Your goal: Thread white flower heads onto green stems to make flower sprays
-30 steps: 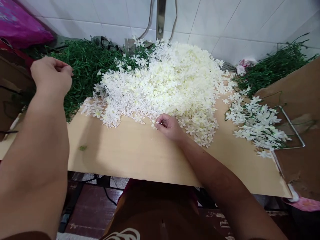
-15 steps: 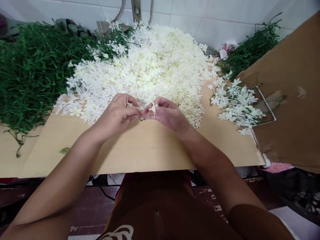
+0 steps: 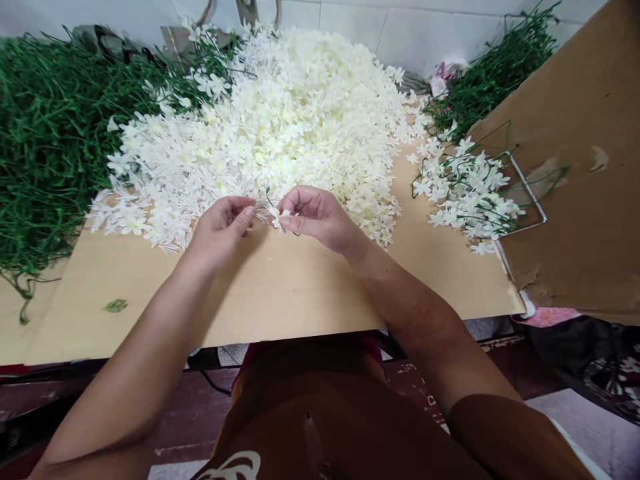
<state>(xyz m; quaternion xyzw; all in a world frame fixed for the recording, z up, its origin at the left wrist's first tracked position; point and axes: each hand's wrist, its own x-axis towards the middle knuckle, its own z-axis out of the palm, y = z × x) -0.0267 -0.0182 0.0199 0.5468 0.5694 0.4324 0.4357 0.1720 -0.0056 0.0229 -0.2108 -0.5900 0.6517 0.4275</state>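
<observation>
A big heap of loose white artificial flowers (image 3: pixel 280 120) covers the back of a pale wooden board (image 3: pixel 280 293). My right hand (image 3: pixel 315 217) is closed in a pinch on a small white flower (image 3: pixel 278 217) with a thin green stem, just in front of the heap. My left hand (image 3: pixel 220 227) sits close beside it, fingers curled and pinched toward the same flower; whether it grips the stem I cannot make out.
A mass of green plastic stems (image 3: pixel 50 147) lies at the left. Several stems with white flowers fitted (image 3: pixel 465 190) rest at the right by a cardboard sheet (image 3: pixel 580 187) and a metal wire frame (image 3: pixel 530 193). More green stems (image 3: pixel 495 73) lie at the back right.
My left hand came from the green stems at the left to the middle and met my right hand, which lifted a flower from the heap's edge. The view shifted down and left.
</observation>
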